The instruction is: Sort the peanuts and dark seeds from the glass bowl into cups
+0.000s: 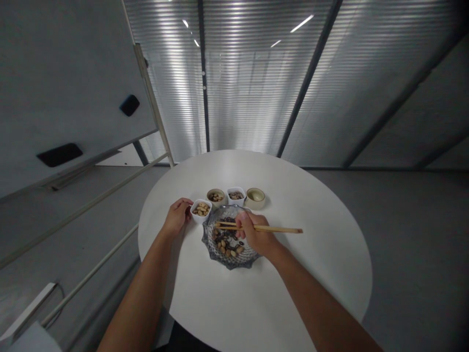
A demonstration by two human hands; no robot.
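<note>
My right hand [251, 230] is closed around a pair of wooden chopsticks [280, 229]. Their tips reach over the left part of a scalloped glass plate [230, 263]; whether a nut is between them is too small to tell. On the plate lie brown nuts in shells [227, 251] and dark seeds [231, 234], partly hidden by my right hand. My left hand [178, 215] holds the left side of a small white bowl [200, 218], its fingers bent against the wall. Pale, curved nuts [202, 209] that look like cashews fill this bowl.
Behind the plate stand a beige bowl [211, 201] with brown nuts, a white square bowl [236, 202] with dark striped seeds, and a greenish-beige bowl [255, 204] showing its bare inside. All are on a round white table [311, 205]. A whiteboard [73, 73] stands left.
</note>
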